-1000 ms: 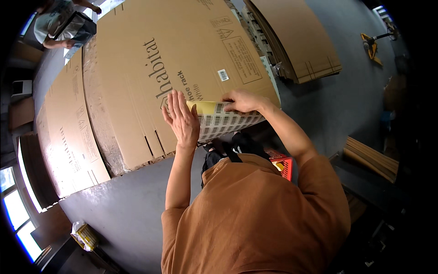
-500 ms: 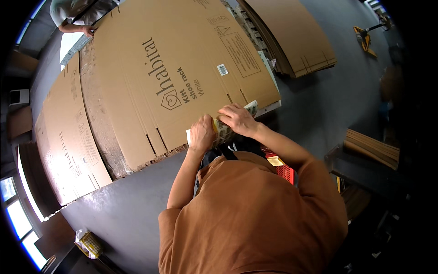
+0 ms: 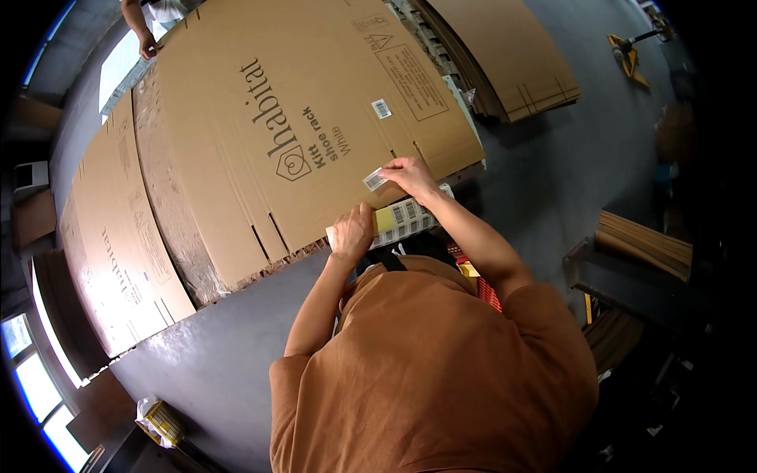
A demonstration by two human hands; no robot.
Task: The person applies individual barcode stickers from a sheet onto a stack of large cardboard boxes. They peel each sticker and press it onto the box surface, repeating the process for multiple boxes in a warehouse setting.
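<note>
In my right hand [image 3: 408, 178] I pinch a small white barcode label [image 3: 374, 180] over the near edge of a large flat cardboard carton [image 3: 229, 158]. A similar white barcode sticker [image 3: 382, 109] lies on the carton, farther from me. My left hand [image 3: 352, 232] is closed on the end of a sheet of barcode labels [image 3: 402, 218], which shows a yellowish bare backing patch beside my fingers. This sheet lies along the carton's near edge, close to my body.
Another printed flat carton [image 3: 130, 229] lies to the left. More stacked cardboard [image 3: 505, 55] is at the far right, with a yellow pallet jack [image 3: 628, 61] beyond it. A co-worker's hand [image 3: 148, 47] touches the far left edge. Cardboard sheets [image 3: 643, 244] sit right of me.
My right hand has lifted off the label sheet and moved forward over the carton, now carrying one label. The sheet lies flatter in view. The co-worker has shifted at the far edge.
</note>
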